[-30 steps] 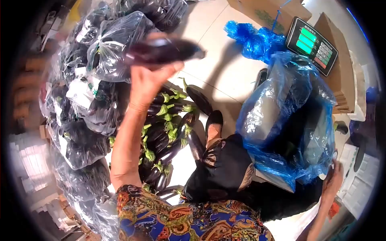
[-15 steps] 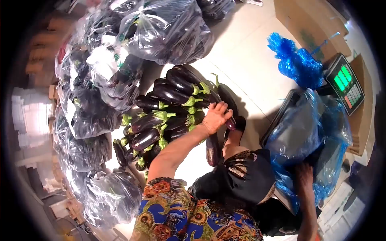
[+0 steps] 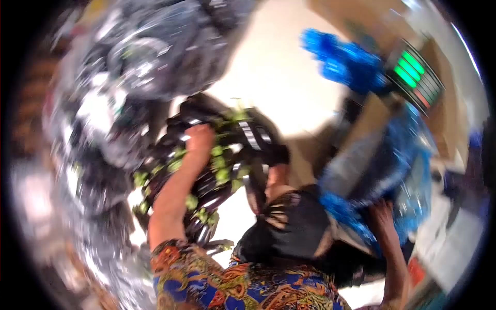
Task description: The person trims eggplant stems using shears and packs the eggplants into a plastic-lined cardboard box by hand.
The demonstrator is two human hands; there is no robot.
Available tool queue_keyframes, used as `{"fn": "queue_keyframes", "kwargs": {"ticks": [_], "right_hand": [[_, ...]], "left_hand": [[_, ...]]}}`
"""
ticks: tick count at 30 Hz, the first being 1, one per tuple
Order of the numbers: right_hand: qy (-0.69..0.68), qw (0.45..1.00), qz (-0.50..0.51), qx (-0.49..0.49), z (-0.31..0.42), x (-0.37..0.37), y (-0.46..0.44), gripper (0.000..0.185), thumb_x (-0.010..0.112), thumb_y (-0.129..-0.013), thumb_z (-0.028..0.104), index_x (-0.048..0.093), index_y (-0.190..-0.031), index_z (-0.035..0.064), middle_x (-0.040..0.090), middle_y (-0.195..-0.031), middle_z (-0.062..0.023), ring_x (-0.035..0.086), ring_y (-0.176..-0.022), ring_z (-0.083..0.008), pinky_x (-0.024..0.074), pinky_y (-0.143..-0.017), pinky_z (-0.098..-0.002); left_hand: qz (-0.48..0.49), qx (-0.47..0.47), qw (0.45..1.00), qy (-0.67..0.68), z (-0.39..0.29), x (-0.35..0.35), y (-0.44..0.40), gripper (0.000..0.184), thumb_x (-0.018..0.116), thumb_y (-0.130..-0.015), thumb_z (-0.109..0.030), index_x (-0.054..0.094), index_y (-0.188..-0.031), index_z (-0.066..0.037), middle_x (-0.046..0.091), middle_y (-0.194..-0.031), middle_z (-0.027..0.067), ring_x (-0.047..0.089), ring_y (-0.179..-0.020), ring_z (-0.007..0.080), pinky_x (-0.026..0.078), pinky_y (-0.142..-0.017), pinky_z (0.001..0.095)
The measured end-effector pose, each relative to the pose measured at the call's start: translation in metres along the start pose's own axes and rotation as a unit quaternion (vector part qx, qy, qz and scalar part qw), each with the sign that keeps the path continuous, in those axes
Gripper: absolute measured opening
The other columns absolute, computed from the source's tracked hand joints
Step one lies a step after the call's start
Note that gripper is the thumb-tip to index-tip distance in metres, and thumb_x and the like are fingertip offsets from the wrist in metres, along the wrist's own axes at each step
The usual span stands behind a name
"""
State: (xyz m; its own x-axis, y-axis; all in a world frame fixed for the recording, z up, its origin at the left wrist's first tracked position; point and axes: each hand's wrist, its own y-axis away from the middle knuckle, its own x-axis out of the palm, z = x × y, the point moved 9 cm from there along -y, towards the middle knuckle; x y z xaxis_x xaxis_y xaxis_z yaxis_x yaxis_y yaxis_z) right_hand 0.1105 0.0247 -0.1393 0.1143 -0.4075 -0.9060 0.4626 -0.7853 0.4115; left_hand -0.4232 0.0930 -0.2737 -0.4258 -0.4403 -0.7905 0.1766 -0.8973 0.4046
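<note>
A heap of glossy dark purple eggplants [image 3: 206, 181] with green caps lies on the pale floor in front of me. On the upper part of this heap rests my left hand [image 3: 200, 137], touching eggplants; motion blur hides whether its fingers grip one. Off to the right, my right hand [image 3: 380, 211] is closed on the edge of a blue plastic bag [image 3: 398, 155], its fingertips partly hidden by the film. The bag is spread open over the dark platform beside the scale. A few eggplants [image 3: 253, 134] lie at the heap's right side, close to my foot.
Large clear plastic bags [image 3: 165, 57], filled with dark produce, are piled along the left and top. A digital scale display [image 3: 413, 72] glows green at right, near a bunched blue plastic bag [image 3: 346, 59] and cardboard [image 3: 356, 20].
My left hand has moved left, from the eggplant near my foot onto the heap. My right hand stays at the blue bag. The whole view has shifted and blurred.
</note>
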Motion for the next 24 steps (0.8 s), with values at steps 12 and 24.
{"fn": "queue_keyframes", "kwargs": {"ticks": [12, 24], "right_hand": [[-0.298, 0.951, 0.012, 0.085, 0.002, -0.037, 0.018, 0.048, 0.061, -0.089, 0.015, 0.046, -0.133, 0.0012, 0.056, -0.123, -0.0237, 0.054, -0.113, -0.0410, 0.0446, -0.097, -0.0469], [-0.356, 0.924, -0.093, -0.100, 0.088, -0.079, -0.017, 0.076, 0.061, -0.090, 0.041, 0.024, -0.151, 0.0162, 0.030, -0.149, -0.0286, 0.046, -0.120, -0.0496, 0.0399, -0.101, -0.0509]], "left_hand": [[-0.124, 0.075, 0.980, 0.136, 0.076, -0.013, 0.042, 0.050, 0.067, -0.071, -0.004, 0.048, -0.117, -0.012, 0.058, -0.109, 0.0145, 0.057, -0.102, 0.0391, 0.046, -0.082, 0.0499], [-0.386, -0.066, 0.724, 0.568, 0.136, -0.326, 0.171, 0.083, 0.072, -0.078, -0.038, 0.039, -0.141, 0.003, 0.052, -0.128, 0.0171, 0.054, -0.114, 0.0272, 0.043, -0.098, 0.0388]]}}
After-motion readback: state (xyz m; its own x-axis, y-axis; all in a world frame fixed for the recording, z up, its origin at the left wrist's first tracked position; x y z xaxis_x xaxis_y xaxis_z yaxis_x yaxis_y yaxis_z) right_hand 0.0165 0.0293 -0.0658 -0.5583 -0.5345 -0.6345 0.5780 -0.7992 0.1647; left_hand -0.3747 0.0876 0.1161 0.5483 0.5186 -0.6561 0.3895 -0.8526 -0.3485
